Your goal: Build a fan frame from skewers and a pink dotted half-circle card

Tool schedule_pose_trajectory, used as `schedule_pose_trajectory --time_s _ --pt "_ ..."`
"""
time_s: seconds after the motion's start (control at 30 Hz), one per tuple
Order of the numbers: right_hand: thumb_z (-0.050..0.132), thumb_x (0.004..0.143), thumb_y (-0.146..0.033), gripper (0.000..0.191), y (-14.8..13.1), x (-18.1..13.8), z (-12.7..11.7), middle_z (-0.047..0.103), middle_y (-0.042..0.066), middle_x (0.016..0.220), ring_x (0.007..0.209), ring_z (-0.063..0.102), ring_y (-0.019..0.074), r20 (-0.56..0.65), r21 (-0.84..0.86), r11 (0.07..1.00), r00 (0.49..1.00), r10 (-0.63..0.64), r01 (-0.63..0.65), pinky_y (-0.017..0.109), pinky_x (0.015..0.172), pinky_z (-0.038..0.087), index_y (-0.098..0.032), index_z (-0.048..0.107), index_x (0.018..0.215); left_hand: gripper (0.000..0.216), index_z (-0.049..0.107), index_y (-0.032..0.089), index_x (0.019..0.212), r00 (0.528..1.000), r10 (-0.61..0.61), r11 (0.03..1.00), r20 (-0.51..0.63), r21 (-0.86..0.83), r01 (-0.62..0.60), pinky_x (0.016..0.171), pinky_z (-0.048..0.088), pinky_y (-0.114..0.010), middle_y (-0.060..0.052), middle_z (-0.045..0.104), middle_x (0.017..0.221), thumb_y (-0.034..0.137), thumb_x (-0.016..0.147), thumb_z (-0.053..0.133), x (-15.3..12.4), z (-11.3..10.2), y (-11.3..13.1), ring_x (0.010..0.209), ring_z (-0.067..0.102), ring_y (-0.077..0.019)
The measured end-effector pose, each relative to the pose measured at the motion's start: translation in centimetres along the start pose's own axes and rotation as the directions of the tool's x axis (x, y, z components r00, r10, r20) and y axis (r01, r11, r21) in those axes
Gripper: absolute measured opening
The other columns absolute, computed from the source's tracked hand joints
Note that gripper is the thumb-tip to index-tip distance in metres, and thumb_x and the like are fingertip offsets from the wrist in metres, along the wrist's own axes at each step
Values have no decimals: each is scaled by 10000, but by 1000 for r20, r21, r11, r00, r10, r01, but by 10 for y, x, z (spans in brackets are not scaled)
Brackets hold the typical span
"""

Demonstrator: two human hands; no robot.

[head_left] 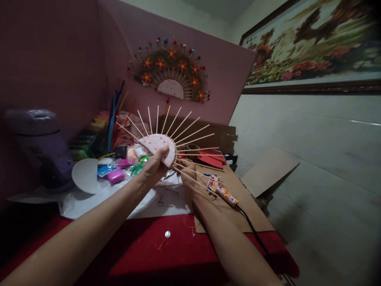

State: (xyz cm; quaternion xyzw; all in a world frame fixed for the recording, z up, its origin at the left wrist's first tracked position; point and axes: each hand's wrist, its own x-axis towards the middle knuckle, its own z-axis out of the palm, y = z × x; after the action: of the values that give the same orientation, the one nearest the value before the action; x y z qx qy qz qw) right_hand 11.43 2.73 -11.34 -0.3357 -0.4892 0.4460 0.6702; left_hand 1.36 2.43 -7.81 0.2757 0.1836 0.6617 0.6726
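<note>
My left hand (158, 163) is closed on a half-round fan base (156, 143) covered in white cloth with red dots, its thumb pressed on the front. Thin wooden sticks (188, 128) spread outward from the curved edge like rays. A narrow band of tan string (175, 153) runs along that edge, between the sticks. At the lower right end of the fan, my right hand (188, 174) has its fingers pinched close to the last sticks, with a thin strand by them. Its fingertips are partly hidden, and a loop of string hangs below the hand.
A flower-patterned glue gun (223, 190) lies on cardboard (250, 216), its black cord trailing off the red-covered table (143, 250). Colourful clay packets (115, 176), a white half-disc (86, 176) and a purple flask (38, 147) stand left. A decorated fan (171, 63) is on the pink board behind.
</note>
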Motion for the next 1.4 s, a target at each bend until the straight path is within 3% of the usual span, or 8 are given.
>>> schedule_pose_trajectory --time_s 0.13,0.2,0.33,0.47,0.73,1.0,1.2,1.4 --pt "631 691 -202 112 17 12 -6 635 32 932 900 548 156 -100 -163 958 962 -254 236 291 862 417 -170 668 792 91 579 146 795 970 216 967 -108 -115 -228 623 497 -149 36 646 654 70 746 579 23 18 4 583 589 -59" --pt "633 689 -262 163 19 11 -7 649 21 840 791 562 140 -104 -74 979 975 -197 190 280 785 437 -166 661 818 102 580 152 805 965 240 959 -107 -127 -253 637 489 -142 42 648 658 67 750 586 30 21 2 595 588 -53" --pt "682 627 -289 191 16 10 -4 615 -43 643 552 512 82 -94 328 944 992 79 -44 216 564 423 -174 618 765 50 594 140 813 986 157 978 48 -143 -149 726 496 -198 12 670 720 121 767 599 36 13 -9 670 613 -81" --pt "742 538 -256 222 17 13 -6 547 -71 512 458 458 61 -145 465 877 967 211 -121 185 455 361 -167 580 661 77 620 102 811 990 7 997 142 -82 5 743 496 -241 -47 685 752 163 766 606 37 3 -22 719 631 -130" --pt "753 537 -249 237 20 11 -4 609 -42 603 496 502 66 -185 418 905 968 170 -79 193 476 382 -162 603 698 167 638 134 937 989 13 985 144 -171 12 699 489 -204 -28 693 728 125 783 573 40 4 -27 692 635 -120" --pt "743 543 -261 230 12 11 -4 596 -59 594 484 489 70 -251 451 892 958 137 -9 201 479 386 -182 571 674 137 645 87 877 976 -70 989 206 -112 95 781 491 -284 -74 700 779 149 780 571 33 5 -30 792 645 -171" --pt "718 610 -285 206 8 15 -8 604 -46 633 535 528 87 -296 395 913 955 21 102 217 519 425 -174 576 711 166 634 134 911 992 -39 979 118 -195 62 710 511 -255 -20 684 689 105 758 575 33 7 -16 672 635 -134" --pt "733 608 -274 268 7 15 -8 599 -58 652 519 518 74 -194 391 918 981 4 74 190 482 397 -193 571 806 65 621 139 824 993 -48 976 107 -208 70 706 517 -256 -32 685 708 177 782 589 32 4 -19 687 634 -138"
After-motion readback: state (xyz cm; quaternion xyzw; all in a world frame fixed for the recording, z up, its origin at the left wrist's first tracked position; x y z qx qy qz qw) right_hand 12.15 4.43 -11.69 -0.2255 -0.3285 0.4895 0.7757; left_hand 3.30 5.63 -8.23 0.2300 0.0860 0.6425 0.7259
